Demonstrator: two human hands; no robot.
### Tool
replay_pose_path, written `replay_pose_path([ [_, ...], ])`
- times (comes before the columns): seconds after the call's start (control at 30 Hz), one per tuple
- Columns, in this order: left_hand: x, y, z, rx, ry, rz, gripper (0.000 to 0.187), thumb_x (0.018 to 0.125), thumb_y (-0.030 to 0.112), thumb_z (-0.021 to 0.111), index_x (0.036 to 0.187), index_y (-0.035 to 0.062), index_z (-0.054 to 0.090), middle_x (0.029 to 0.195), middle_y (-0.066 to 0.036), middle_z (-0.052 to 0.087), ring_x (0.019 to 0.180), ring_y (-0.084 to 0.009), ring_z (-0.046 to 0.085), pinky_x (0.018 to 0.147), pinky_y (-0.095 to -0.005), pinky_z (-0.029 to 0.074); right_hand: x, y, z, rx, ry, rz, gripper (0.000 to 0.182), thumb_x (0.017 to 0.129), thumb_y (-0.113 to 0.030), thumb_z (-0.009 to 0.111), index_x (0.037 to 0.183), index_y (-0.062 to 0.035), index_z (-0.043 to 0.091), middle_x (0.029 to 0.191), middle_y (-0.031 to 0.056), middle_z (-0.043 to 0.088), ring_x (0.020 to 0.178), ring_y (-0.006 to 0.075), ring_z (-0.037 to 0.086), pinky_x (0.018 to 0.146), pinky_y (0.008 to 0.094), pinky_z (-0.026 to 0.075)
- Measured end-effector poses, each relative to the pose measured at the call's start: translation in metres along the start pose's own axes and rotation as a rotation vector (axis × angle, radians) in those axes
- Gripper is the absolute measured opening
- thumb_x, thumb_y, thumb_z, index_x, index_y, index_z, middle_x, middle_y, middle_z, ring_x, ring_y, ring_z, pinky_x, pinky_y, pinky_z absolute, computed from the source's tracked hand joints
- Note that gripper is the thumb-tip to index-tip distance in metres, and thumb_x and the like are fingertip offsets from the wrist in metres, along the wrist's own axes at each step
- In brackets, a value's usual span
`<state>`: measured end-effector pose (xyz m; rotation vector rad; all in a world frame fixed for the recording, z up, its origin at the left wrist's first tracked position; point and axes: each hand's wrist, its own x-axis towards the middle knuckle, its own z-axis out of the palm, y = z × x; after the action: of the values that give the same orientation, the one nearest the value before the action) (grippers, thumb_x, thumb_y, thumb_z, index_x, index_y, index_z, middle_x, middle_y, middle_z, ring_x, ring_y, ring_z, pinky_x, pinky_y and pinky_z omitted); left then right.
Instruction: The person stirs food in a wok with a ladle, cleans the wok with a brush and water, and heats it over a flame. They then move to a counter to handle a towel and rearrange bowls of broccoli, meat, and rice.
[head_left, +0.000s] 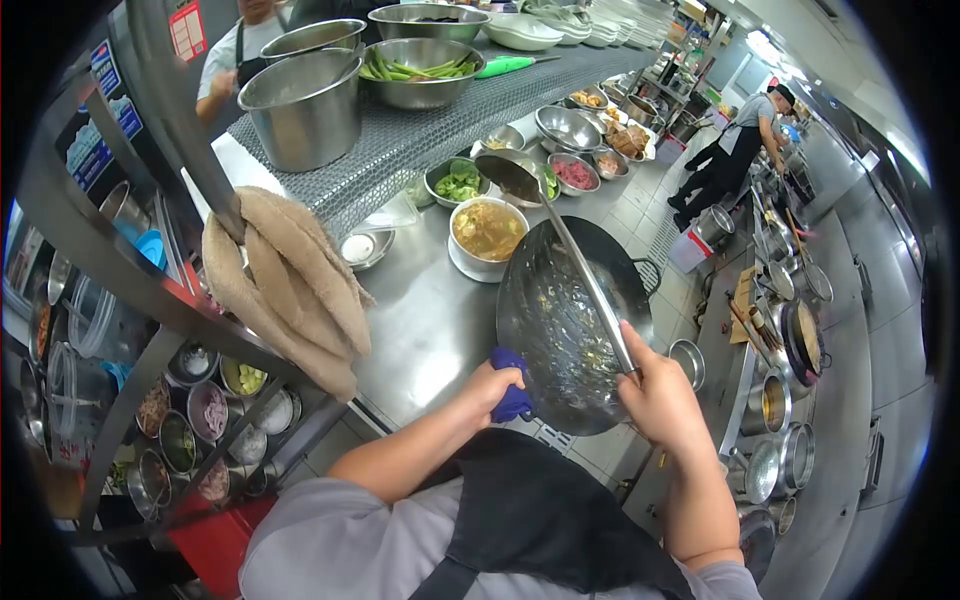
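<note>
My left hand [488, 390] is closed round a blue cloth [512, 388] at the near edge of a dark wok [555, 345]; the cloth hides the grip beneath it. The wok is tilted, its inside wet and shiny with small food bits. In my right hand [655, 392] is the long metal handle of a ladle [588, 272], which crosses over the wok. The ladle's dark, wet bowl hangs above and beyond a white bowl [488, 232] of yellowish soup with pieces in it. That bowl stands on the steel counter [410, 330], just left of the wok's far rim.
Bowls of green vegetables [458, 182] and red meat [574, 174] stand behind the soup. A brown towel [290, 290] hangs on a metal frame at left. A raised shelf [400, 125] holds steel pots. A stove line [735, 370] runs along the right, with a co-worker [745, 140] farther back.
</note>
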<state>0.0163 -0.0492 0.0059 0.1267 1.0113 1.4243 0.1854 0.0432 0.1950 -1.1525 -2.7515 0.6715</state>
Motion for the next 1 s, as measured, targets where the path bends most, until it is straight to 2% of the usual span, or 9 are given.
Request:
replay_pose_path([
  [0.17, 0.006, 0.001, -0.004, 0.177, -0.019, 0.106, 0.019, 0.069, 0.006, 0.056, 0.087, 0.0065, 0.053, 0.074, -0.002, 0.052, 0.063, -0.0148, 0.056, 0.054, -0.0287, 0.05, 0.02, 0.017, 0.033, -0.147, -0.067, 0.074, 0.061, 0.076, -0.01, 0.051, 0.135, -0.0038, 0.039, 0.089, 0.0264, 0.062, 0.083, 0.0403, 0.061, 0.078, 0.0451, 0.048],
  [0.23, -0.002, 0.009, -0.001, 0.042, -0.012, -0.024, 0.019, 0.069, 0.006, 0.057, 0.088, 0.0069, 0.053, 0.074, -0.002, 0.053, 0.062, -0.0144, 0.056, 0.053, -0.0282, 0.049, 0.02, 0.024, 0.049, -0.046, -0.042, 0.016, 0.06, 0.076, -0.007, 0.049, 0.135, -0.0017, 0.038, 0.091, 0.0266, 0.062, 0.084, 0.0414, 0.06, 0.079, 0.047, 0.047],
  [0.3, -0.002, 0.01, 0.0, 0.088, 0.016, -0.037, 0.019, 0.07, 0.006, 0.057, 0.088, 0.0072, 0.053, 0.075, -0.002, 0.053, 0.061, -0.0146, 0.056, 0.053, -0.0276, 0.049, 0.021, 0.044, 0.068, 0.08, 0.109, -0.133, 0.062, 0.078, -0.006, 0.05, 0.137, -0.0007, 0.035, 0.074, 0.0229, 0.062, 0.066, 0.0349, 0.063, 0.063, 0.0418, 0.049],
  [0.37, -0.013, 0.02, 0.009, 0.049, -0.016, -0.053, 0.018, 0.07, 0.006, 0.057, 0.088, 0.0073, 0.053, 0.075, -0.003, 0.054, 0.06, -0.0156, 0.057, 0.053, -0.0273, 0.049, 0.018, 0.027, 0.05, 0.774, -0.201, 0.224, 0.059, 0.08, -0.004, 0.049, 0.137, 0.0012, 0.035, 0.064, 0.0101, 0.057, 0.047, 0.0208, 0.057, 0.045, 0.0312, 0.046],
  [0.4, -0.011, 0.019, 0.008, 0.07, -0.013, -0.062, 0.018, 0.07, 0.006, 0.057, 0.088, 0.0073, 0.053, 0.075, -0.003, 0.054, 0.06, -0.0156, 0.057, 0.053, -0.0273, 0.049, 0.018, 0.036, 0.056, 1.153, -0.242, 0.19, 0.054, 0.083, -0.003, 0.05, 0.135, -0.0023, 0.039, 0.064, 0.0021, 0.049, 0.04, 0.0085, 0.046, 0.037, 0.0224, 0.039],
  [0.6, 0.004, 0.008, 0.01, 0.102, -0.04, -0.163, 0.015, 0.07, 0.007, 0.058, 0.085, 0.0073, 0.054, 0.071, -0.003, 0.055, 0.056, -0.016, 0.057, 0.053, -0.0269, 0.049, -0.022, 0.062, 0.064, 1.966, -0.301, 0.163, 0.051, 0.084, -0.005, 0.049, 0.134, -0.0015, 0.036, 0.064, 0.0053, 0.047, 0.038, 0.0126, 0.045, 0.033, 0.025, 0.037],
  [0.87, -0.003, -0.039, 0.089, 0.275, -0.11, -0.152, 0.011, 0.072, 0.011, 0.06, 0.081, 0.009, 0.054, 0.068, -0.003, 0.055, 0.054, -0.0154, 0.058, 0.043, -0.0281, 0.045, -0.232, 0.139, 0.053, 1.969, 0.065, 0.155, 0.043, 0.08, -0.006, 0.059, 0.12, 0.002, 0.045, 0.06, 0.0071, 0.047, 0.035, 0.017, 0.045, 0.032, 0.0283, 0.038],
  [0.93, -0.005, -0.065, 0.12, 0.344, -0.165, -0.191, 0.012, 0.071, 0.011, 0.061, 0.081, 0.0087, 0.054, 0.067, -0.003, 0.056, 0.052, -0.0163, 0.058, 0.042, -0.0273, 0.045, -0.294, 0.179, 0.079, 1.753, 0.23, 0.325, 0.028, 0.079, -0.006, 0.062, 0.103, 0.0009, 0.051, 0.057, 0.0073, 0.047, 0.038, 0.0181, 0.047, 0.036, 0.0292, 0.04],
  [1.0, -0.008, -0.089, 0.151, 0.373, -0.218, -0.28, 0.014, 0.07, 0.013, 0.062, 0.081, 0.0083, 0.054, 0.066, -0.004, 0.056, 0.051, -0.0169, 0.057, 0.042, -0.0278, 0.045, -0.34, 0.212, 0.116, 1.121, 0.41, 0.661, 0.021, 0.078, -0.015, 0.067, 0.081, 0.0004, 0.053, 0.056, 0.0057, 0.047, 0.048, 0.0147, 0.046, 0.045, 0.0297, 0.04],
])
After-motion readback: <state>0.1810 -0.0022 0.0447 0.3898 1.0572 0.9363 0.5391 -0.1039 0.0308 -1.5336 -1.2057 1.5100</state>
